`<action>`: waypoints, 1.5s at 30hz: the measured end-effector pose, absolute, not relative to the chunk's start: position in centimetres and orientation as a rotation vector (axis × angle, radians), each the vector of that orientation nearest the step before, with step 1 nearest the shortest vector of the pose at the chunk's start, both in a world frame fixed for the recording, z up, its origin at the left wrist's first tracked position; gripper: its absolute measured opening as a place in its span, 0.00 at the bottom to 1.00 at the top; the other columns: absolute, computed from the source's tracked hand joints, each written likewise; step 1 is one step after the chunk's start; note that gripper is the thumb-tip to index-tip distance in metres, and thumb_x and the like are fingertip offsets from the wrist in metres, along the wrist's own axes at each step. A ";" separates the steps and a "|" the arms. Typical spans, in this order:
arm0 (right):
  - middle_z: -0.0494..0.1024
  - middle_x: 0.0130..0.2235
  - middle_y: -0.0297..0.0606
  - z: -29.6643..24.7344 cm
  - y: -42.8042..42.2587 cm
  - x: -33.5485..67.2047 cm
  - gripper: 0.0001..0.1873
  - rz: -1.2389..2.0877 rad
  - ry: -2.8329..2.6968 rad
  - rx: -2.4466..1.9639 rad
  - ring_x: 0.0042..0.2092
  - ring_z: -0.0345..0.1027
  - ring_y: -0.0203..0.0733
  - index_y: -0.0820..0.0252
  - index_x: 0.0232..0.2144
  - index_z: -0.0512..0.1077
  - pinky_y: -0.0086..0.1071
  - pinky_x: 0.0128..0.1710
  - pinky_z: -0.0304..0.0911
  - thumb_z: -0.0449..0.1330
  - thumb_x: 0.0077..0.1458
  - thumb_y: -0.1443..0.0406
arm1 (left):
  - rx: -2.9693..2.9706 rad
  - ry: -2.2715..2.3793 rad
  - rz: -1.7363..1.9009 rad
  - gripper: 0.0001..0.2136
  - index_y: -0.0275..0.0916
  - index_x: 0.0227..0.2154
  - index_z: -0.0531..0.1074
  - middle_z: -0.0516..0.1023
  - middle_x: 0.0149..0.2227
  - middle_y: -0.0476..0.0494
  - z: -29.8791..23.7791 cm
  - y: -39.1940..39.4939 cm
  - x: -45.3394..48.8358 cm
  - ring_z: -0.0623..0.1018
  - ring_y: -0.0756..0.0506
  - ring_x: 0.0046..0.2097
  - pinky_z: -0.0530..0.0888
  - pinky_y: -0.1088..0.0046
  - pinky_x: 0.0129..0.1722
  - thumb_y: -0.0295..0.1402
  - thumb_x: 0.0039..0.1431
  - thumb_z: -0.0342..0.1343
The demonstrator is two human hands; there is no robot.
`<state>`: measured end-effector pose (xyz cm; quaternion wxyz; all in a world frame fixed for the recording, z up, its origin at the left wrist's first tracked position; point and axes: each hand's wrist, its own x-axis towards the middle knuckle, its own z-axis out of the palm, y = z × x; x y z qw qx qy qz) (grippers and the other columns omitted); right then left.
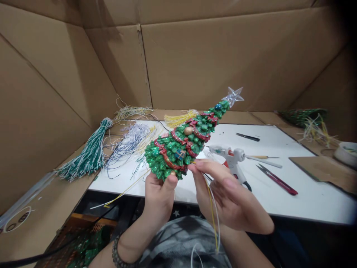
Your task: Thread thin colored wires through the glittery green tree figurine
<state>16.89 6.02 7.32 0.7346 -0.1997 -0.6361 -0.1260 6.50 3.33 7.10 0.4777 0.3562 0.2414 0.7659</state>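
A glittery green Christmas tree figurine (178, 149) with red garlands leans to the upper right, a clear star (234, 96) at its tip. My left hand (160, 193) is closed around its base. Beside the lower right edge of the tree, my right hand (223, 190) pinches the end of a yellow wire against its side. Yellow and white wires (213, 208) hang from this hand over my lap. Another yellow and white pair of wires (122, 193) sticks out to the left from behind the base. The inside of the tree is hidden from me.
On the white board (301, 193) lie a white glue gun (232, 160), red thread snips (276, 179), a black-handled tool (247, 137) and a wooden-handled awl (259, 157). Bundles of green-white (87, 156), blue-white (128, 141) and yellow wires (180, 118) lie left and behind. Cardboard walls (223, 56) surround the table.
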 end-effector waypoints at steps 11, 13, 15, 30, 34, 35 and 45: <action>0.83 0.42 0.35 7.0 5.9 17.6 0.23 -0.484 -1.447 -0.410 0.39 0.80 0.40 0.53 0.49 0.69 0.38 0.35 0.81 0.66 0.54 0.77 | 0.808 0.637 1.793 0.17 0.42 0.34 0.82 0.85 0.32 0.44 7.1 3.0 6.7 0.84 0.43 0.39 0.79 0.65 0.48 0.46 0.44 0.72; 0.82 0.44 0.37 6.6 6.0 17.8 0.23 -0.500 -1.449 -0.408 0.42 0.80 0.41 0.55 0.51 0.69 0.40 0.38 0.81 0.65 0.55 0.76 | 0.796 0.626 1.788 0.17 0.42 0.34 0.82 0.85 0.32 0.44 7.1 3.0 6.7 0.84 0.42 0.40 0.78 0.64 0.50 0.46 0.44 0.72; 0.82 0.46 0.38 6.4 6.0 18.0 0.24 -0.483 -1.444 -0.425 0.43 0.80 0.42 0.56 0.52 0.68 0.41 0.39 0.81 0.65 0.55 0.76 | 0.794 0.614 1.787 0.18 0.42 0.36 0.82 0.85 0.34 0.43 7.0 3.0 6.7 0.84 0.41 0.42 0.77 0.62 0.51 0.46 0.44 0.72; 0.84 0.42 0.40 9.6 3.0 20.2 0.13 -0.453 -1.808 -0.529 0.49 0.79 0.45 0.61 0.41 0.75 0.38 0.44 0.82 0.65 0.54 0.77 | 0.862 0.583 1.760 0.15 0.42 0.36 0.82 0.85 0.36 0.43 7.2 3.0 6.6 0.83 0.43 0.40 0.77 0.64 0.50 0.45 0.47 0.71; 0.83 0.44 0.41 9.9 2.6 20.1 0.18 -0.370 -1.816 -0.549 0.49 0.78 0.46 0.61 0.48 0.74 0.40 0.45 0.82 0.64 0.55 0.76 | 0.838 0.634 1.735 0.17 0.40 0.34 0.81 0.85 0.35 0.41 7.1 3.0 6.5 0.84 0.40 0.41 0.77 0.61 0.50 0.46 0.45 0.72; 0.83 0.43 0.40 9.9 2.7 20.1 0.18 -0.373 -1.793 -0.562 0.49 0.78 0.45 0.61 0.48 0.74 0.39 0.46 0.81 0.64 0.56 0.76 | 0.830 0.647 1.734 0.19 0.40 0.34 0.81 0.85 0.34 0.40 7.1 3.0 6.5 0.84 0.40 0.41 0.77 0.60 0.49 0.46 0.44 0.72; 0.84 0.41 0.41 10.8 3.3 21.5 0.12 -0.501 -1.918 -0.506 0.48 0.78 0.43 0.64 0.44 0.76 0.35 0.46 0.80 0.63 0.57 0.75 | 0.849 0.609 1.684 0.16 0.42 0.40 0.80 0.85 0.36 0.42 6.9 2.9 6.5 0.83 0.42 0.42 0.77 0.63 0.49 0.42 0.49 0.70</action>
